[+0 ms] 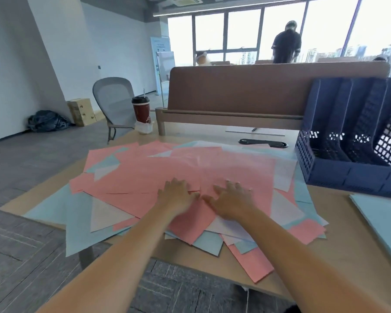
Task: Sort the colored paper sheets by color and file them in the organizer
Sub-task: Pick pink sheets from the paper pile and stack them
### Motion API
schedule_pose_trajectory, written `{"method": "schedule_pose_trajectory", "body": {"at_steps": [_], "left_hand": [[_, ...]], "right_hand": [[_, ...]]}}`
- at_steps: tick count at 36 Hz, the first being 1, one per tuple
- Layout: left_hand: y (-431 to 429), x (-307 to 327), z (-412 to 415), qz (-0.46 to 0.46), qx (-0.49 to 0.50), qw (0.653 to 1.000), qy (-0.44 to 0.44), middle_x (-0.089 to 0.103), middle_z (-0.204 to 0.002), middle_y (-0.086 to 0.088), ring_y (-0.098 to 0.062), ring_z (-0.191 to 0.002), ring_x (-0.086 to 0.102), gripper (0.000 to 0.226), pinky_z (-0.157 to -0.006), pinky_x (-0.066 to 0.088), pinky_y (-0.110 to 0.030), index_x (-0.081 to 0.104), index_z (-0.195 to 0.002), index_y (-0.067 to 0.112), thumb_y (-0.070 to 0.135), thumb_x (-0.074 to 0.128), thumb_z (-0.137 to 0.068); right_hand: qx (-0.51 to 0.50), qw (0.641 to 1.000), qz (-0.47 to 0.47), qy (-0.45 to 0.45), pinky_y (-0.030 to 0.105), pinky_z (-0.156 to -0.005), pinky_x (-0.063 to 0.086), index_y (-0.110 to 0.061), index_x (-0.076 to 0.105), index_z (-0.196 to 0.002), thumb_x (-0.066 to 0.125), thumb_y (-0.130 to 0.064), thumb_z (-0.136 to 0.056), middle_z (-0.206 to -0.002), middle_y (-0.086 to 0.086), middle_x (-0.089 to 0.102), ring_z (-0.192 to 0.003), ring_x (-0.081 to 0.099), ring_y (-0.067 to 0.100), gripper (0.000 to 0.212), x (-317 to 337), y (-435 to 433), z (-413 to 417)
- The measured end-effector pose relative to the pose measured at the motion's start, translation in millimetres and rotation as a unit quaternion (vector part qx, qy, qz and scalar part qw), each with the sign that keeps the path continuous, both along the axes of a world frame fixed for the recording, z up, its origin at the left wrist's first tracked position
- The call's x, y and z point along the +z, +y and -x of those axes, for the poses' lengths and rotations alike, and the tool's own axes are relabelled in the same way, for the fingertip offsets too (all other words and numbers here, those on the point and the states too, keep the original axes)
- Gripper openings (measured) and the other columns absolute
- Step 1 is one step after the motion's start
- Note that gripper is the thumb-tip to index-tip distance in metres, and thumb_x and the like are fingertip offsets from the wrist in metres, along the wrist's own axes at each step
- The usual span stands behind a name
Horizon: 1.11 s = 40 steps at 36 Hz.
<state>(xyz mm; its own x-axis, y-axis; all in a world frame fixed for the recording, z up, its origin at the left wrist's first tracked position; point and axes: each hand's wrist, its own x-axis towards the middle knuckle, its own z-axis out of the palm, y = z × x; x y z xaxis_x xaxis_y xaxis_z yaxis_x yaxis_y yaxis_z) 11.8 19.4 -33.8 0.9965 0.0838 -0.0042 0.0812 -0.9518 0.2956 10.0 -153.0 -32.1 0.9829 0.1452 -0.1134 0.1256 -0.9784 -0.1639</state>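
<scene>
A loose heap of paper sheets covers the desk: pink sheets [167, 170] on top, light blue sheets [54, 213] and pale lilac sheets [106, 214] showing beneath and around the edges. My left hand [175, 195] and my right hand [231, 199] lie flat on the pink sheets near the middle of the heap, fingers spread, thumbs almost touching. Neither hand grips anything. The dark blue mesh organizer [348, 141] stands at the right rear of the desk, its upright slots looking bare.
A separate light blue stack [384, 224] lies at the right edge. A coffee cup [141, 111] stands at the desk's far left corner. A brown partition [257, 91], a pen [254, 129] and a black cable cover [263, 143] are behind. A person stands by the windows.
</scene>
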Motion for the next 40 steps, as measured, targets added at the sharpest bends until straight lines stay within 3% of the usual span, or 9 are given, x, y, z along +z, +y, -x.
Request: {"method": "schedule_pose_trajectory", "body": {"at_steps": [4,9,16,22,25,28,35,37,40], "left_hand": [[5,-8,-4,-0.028,-0.027,0.999,-0.013,0.049,-0.136,-0.008,-0.03,-0.127,0.042,0.067,-0.103,0.037,-0.051,0.05,-0.132,0.02,0.069,0.045,-0.086],[15,-11,0,-0.013,-0.053,0.997,-0.05,0.06,-0.122,-0.004,-0.027,-0.114,0.054,0.057,-0.099,0.043,-0.046,0.061,-0.117,0.023,0.068,0.053,-0.084],[25,1,-7,0.003,-0.114,0.989,-0.095,0.064,-0.11,-0.008,-0.03,-0.105,0.059,0.048,-0.09,0.05,-0.041,0.066,-0.105,0.015,0.056,0.063,-0.081],[21,-1,-16,0.029,-0.141,0.986,-0.084,0.061,-0.115,-0.006,-0.028,-0.109,0.056,0.052,-0.09,0.046,-0.038,0.062,-0.113,0.014,0.056,0.065,-0.083],[18,-4,-18,0.03,-0.129,0.987,-0.09,0.064,-0.101,-0.003,-0.027,-0.098,0.06,0.041,-0.079,0.046,-0.035,0.063,-0.1,0.018,0.055,0.063,-0.084],[15,-3,-19,-0.004,-0.127,0.985,-0.115,0.066,-0.097,-0.003,-0.027,-0.095,0.062,0.036,-0.073,0.043,-0.032,0.065,-0.099,0.017,0.051,0.06,-0.087],[5,0,-21,-0.049,-0.128,0.983,-0.124,0.066,-0.101,-0.013,-0.034,-0.1,0.063,0.022,-0.081,0.048,-0.038,0.066,-0.101,0.009,0.021,0.05,-0.094],[7,-1,-23,-0.034,-0.103,0.986,-0.129,0.068,-0.105,-0.013,-0.034,-0.102,0.062,0.025,-0.085,0.048,-0.039,0.067,-0.106,0.009,0.013,0.046,-0.093],[13,-4,-27,0.061,-0.09,0.976,-0.189,0.071,-0.105,-0.01,-0.033,-0.101,0.063,0.027,-0.082,0.047,-0.035,0.071,-0.106,0.015,0.015,0.046,-0.095]], "right_hand": [[0.049,0.999,-0.015,-0.002,0.058,-0.121,0.006,-0.041,0.029,-0.152,0.023,-0.07,-0.096,-0.166,0.001,0.011,-0.152,0.009,0.028,0.063,3,-2,10],[0.054,0.998,-0.033,0.002,0.055,-0.121,0.008,-0.034,0.034,-0.152,0.028,-0.055,-0.103,-0.165,-0.005,0.016,-0.152,0.011,0.023,0.053,9,-3,20],[-0.096,0.995,-0.021,-0.013,0.059,-0.117,0.017,-0.037,0.027,-0.153,0.031,-0.072,-0.092,-0.164,-0.005,0.018,-0.15,0.018,0.029,0.07,10,-4,19],[-0.105,0.994,-0.017,-0.02,0.056,-0.117,0.021,-0.033,0.032,-0.152,0.033,-0.07,-0.093,-0.162,-0.001,0.024,-0.147,0.023,0.03,0.07,7,5,9],[-0.11,0.993,-0.024,-0.022,0.059,-0.116,0.02,-0.035,0.04,-0.148,0.033,-0.071,-0.091,-0.159,0.0,0.03,-0.145,0.027,0.031,0.068,4,13,3],[-0.115,0.993,-0.016,-0.032,0.06,-0.116,0.017,-0.035,0.042,-0.146,0.032,-0.07,-0.093,-0.159,0.001,0.032,-0.145,0.027,0.032,0.064,0,18,0],[-0.11,0.994,-0.014,-0.026,0.06,-0.118,0.013,-0.035,0.04,-0.148,0.032,-0.066,-0.095,-0.162,0.0,0.026,-0.148,0.021,0.032,0.061,0,15,-3],[-0.105,0.994,-0.018,-0.026,0.06,-0.118,0.014,-0.035,0.041,-0.147,0.033,-0.065,-0.095,-0.161,-0.001,0.027,-0.147,0.022,0.032,0.06,-1,13,-3],[-0.097,0.995,-0.027,-0.016,0.059,-0.118,0.014,-0.032,0.039,-0.148,0.03,-0.063,-0.097,-0.162,0.0,0.025,-0.148,0.021,0.032,0.061,1,11,-3]]}}
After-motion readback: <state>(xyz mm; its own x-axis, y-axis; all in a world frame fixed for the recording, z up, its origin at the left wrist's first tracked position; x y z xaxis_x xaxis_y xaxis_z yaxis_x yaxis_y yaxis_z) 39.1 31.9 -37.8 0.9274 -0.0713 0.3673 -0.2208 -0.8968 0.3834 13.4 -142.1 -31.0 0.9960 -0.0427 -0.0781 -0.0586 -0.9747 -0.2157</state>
